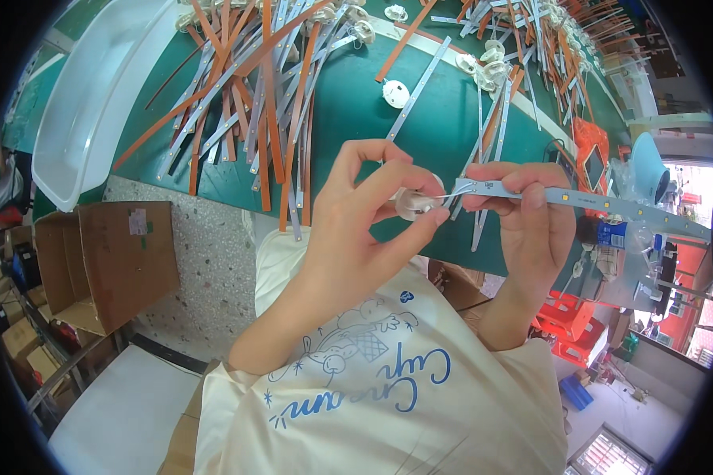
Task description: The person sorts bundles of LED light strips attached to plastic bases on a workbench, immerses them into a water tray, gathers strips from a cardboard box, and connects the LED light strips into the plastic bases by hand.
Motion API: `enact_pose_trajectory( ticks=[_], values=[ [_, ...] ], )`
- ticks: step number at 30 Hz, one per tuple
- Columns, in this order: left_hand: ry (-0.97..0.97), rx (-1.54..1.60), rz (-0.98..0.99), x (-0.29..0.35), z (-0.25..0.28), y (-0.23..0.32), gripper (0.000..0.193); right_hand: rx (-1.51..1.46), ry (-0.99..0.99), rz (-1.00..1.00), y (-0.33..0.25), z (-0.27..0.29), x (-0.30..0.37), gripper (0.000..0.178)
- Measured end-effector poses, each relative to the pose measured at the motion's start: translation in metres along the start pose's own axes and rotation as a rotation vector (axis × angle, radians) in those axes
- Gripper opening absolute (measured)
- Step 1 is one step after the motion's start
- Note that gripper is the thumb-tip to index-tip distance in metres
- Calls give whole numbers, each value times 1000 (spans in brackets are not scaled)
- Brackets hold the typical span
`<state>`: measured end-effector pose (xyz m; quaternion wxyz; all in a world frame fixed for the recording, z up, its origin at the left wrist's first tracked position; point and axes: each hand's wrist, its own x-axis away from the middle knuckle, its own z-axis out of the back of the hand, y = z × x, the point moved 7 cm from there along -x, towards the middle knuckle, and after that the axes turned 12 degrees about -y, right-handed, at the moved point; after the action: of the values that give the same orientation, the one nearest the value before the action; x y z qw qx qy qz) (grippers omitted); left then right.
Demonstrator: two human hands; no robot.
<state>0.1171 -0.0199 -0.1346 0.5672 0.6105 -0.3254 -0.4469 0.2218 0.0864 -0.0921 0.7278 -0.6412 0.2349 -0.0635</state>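
Observation:
Between the thumb and fingers of my left hand [364,214] is a small round white cap [417,203], partly covered by the fingers. Thin wires run from it to the end of a long LED strip [594,199], a narrow pale bar dotted with small yellowish chips. My right hand [523,214] pinches that strip near its wired end, and the rest of it stretches off to the right. Both hands are close together, raised in front of my shirt at the near edge of the green table [348,111].
Heaps of LED strips with orange-brown backs [273,103] cover the far table, with another pile [531,47] farther right. A white tub [95,103] stands at left, above a cardboard box [127,261]. Red stools [570,324] are at lower right.

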Motion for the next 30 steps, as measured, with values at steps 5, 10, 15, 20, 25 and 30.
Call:
enact_pose_trajectory(
  ticks=[5,10,15,20,25,30],
  values=[
    [70,-156,-15,-1,2,11,16,41,-6,17,0,-6,3,13],
    [201,-69,-173,-2,4,8,23,69,35,87,4,-16,6,20],
    [220,101,-224,-1,1,2,23,73,261,68,7,-8,8,20],
    [241,244,-253,1,-4,3,28,-19,272,69,14,-9,7,17],
    [286,389,-195,1,-11,3,41,-15,286,125,13,-13,6,15],
    [275,325,-232,1,-9,0,39,-117,278,208,9,-12,9,18]
  ],
)
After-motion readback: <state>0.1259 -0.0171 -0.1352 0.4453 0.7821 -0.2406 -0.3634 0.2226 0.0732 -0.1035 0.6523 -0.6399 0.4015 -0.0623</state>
